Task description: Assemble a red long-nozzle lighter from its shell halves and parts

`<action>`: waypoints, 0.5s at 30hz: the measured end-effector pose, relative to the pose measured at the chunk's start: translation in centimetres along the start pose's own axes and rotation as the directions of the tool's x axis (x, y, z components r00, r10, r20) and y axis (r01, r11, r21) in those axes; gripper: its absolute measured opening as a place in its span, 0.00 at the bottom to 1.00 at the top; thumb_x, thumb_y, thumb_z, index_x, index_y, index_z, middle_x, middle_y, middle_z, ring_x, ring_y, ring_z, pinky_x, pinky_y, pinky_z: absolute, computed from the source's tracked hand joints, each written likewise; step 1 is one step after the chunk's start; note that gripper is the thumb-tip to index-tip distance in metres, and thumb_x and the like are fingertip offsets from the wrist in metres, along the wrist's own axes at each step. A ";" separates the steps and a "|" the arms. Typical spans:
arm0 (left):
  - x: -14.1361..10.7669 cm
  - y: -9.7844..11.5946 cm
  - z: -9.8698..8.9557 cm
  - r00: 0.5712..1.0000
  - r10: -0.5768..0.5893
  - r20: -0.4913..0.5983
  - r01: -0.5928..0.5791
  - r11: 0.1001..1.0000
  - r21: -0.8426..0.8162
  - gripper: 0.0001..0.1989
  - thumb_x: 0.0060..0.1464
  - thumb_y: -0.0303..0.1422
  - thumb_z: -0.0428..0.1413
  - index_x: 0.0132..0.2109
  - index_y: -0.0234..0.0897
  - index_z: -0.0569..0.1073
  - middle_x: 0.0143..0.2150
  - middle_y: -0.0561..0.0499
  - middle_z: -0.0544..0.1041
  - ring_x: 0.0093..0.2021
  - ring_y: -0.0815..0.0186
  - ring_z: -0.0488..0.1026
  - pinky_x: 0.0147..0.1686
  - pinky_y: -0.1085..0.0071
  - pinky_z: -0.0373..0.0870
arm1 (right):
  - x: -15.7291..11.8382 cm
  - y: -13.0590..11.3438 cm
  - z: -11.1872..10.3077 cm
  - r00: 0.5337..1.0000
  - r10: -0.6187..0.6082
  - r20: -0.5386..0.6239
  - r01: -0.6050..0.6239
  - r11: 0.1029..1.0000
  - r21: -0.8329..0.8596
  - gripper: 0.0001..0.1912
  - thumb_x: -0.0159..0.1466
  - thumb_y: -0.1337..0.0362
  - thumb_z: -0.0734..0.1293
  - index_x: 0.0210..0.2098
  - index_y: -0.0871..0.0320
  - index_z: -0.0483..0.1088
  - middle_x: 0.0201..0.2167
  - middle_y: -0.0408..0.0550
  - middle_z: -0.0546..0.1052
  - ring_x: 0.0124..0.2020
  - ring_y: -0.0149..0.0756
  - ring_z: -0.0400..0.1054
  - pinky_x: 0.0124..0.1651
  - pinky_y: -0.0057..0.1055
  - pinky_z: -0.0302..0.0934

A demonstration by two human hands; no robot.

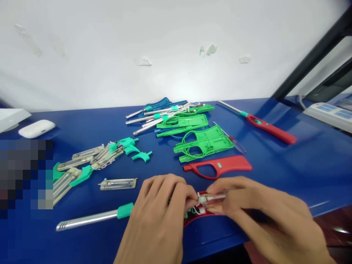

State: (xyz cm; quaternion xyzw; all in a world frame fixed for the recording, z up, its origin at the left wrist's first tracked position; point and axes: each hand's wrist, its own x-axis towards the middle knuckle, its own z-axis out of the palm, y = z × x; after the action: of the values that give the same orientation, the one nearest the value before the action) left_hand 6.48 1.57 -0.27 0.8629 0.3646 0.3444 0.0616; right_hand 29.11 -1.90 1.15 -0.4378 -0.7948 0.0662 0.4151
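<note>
Near the table's front edge lies an open red lighter casing half (189, 220), partly covered by my hands. From its left end sticks out a metal barrel (88, 220) with a teal collar (125, 211). My left hand (161, 209) is closed over the casing's left part, fingertips pinched at the tank's valve end and a white wire. Between the fingers of my right hand (261, 207) is a clear fuel tank (210, 198), held at the casing. Just behind lies the other red casing half (233, 167). A loose fuel tank (118, 184) rests left of my hands.
Several fuel tanks (82, 159) and teal triggers (142, 156) lie at left. Green casing halves (210, 143), metal barrels (148, 128) and a screwdriver (238, 145) lie behind. An assembled red lighter (272, 130), white case (37, 128) and power strip (328, 114) are further out.
</note>
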 end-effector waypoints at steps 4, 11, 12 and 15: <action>0.0 0.1 -0.1 1.000 -0.009 0.019 0.009 1.000 -0.009 0.15 0.71 0.18 0.49 0.45 0.43 0.73 0.42 0.56 0.81 0.41 0.66 0.78 0.43 0.68 0.76 | 0.1 0.1 0.0 1.000 -0.016 0.021 0.016 1.000 -0.003 0.10 0.75 0.74 0.69 0.43 0.51 0.74 0.40 0.38 0.90 0.40 0.29 0.88 0.48 0.16 0.79; -0.7 -0.7 -0.3 0.991 0.002 0.135 0.003 0.999 -0.036 0.13 0.73 0.21 0.51 0.50 0.42 0.78 0.47 0.53 0.83 0.47 0.59 0.79 0.48 0.61 0.79 | 0.2 -0.1 0.4 0.999 0.046 -0.027 -0.046 0.999 0.016 0.09 0.74 0.73 0.71 0.40 0.52 0.75 0.39 0.39 0.89 0.36 0.30 0.87 0.47 0.17 0.80; -0.8 -0.8 -0.3 0.991 0.004 0.133 0.001 0.999 -0.037 0.13 0.74 0.22 0.51 0.50 0.42 0.78 0.48 0.53 0.84 0.47 0.59 0.80 0.48 0.61 0.79 | 0.1 -0.1 0.5 0.997 0.062 -0.036 -0.061 0.998 0.010 0.09 0.74 0.72 0.71 0.39 0.51 0.75 0.39 0.39 0.89 0.36 0.30 0.87 0.47 0.17 0.80; -0.7 -0.7 -0.1 0.993 0.009 0.121 -0.004 0.999 -0.040 0.13 0.75 0.23 0.51 0.51 0.42 0.79 0.48 0.53 0.84 0.47 0.59 0.80 0.49 0.61 0.78 | -0.2 -0.1 0.5 0.995 0.085 -0.044 -0.085 0.996 -0.005 0.09 0.76 0.69 0.71 0.38 0.51 0.76 0.40 0.38 0.89 0.37 0.29 0.87 0.49 0.16 0.79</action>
State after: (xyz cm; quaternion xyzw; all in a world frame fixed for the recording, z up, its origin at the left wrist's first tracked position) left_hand 5.64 1.61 -0.90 0.8820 0.3505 0.2989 0.0994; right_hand 28.72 -1.96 0.76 -0.4741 -0.7663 0.0714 0.4277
